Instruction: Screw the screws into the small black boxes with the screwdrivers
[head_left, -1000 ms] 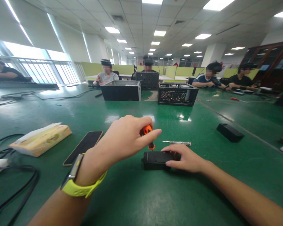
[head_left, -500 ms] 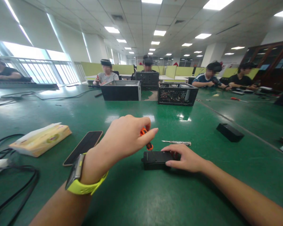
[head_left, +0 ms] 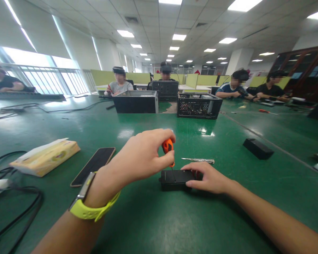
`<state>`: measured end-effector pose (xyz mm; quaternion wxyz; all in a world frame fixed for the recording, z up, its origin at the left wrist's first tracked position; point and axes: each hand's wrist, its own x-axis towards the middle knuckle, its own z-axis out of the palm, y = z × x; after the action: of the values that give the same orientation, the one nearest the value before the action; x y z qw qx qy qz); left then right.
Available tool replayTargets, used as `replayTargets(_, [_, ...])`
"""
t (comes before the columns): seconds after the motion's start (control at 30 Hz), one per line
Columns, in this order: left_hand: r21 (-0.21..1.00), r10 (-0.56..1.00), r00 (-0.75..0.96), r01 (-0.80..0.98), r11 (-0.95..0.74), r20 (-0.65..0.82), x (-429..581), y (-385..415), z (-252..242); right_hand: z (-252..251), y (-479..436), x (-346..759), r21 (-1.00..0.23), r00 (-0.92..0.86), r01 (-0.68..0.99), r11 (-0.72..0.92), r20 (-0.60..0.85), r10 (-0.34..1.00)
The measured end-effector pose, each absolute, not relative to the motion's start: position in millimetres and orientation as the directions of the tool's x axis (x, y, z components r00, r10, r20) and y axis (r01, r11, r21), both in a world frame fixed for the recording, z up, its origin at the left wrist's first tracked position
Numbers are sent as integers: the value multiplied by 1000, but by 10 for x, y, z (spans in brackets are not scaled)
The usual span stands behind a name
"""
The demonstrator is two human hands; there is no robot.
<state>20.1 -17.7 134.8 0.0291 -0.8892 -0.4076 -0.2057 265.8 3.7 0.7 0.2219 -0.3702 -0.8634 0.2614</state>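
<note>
My left hand is closed round the orange and black handle of a screwdriver, which points down at the top of a small black box. Whether its tip sits in a screw is too small to tell. Gripping the box's right end, my right hand has its thumb on the near side and its fingers over the far side. The box lies flat on the green table. Just behind it lies a thin screwdriver with a clear handle.
Left of my arm are a phone, a yellow tissue pack and black cables. A black block lies to the right. Two computer cases stand farther back, with several people seated beyond.
My left hand has turned, its fingers curling more round the handle, and the screwdriver now stands more upright. My right hand and the black box have stayed in place.
</note>
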Motion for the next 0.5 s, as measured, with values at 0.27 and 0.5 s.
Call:
replayTargets(0.27, [102, 760, 549, 784, -613, 348, 200, -170, 1335, 8, 39, 2662, -622, -629, 515, 590, 193, 753])
replayTargets(0.5, [65, 762, 539, 800, -597, 359, 210, -173, 1334, 19, 30, 2661, -612, -632, 521, 596, 192, 750])
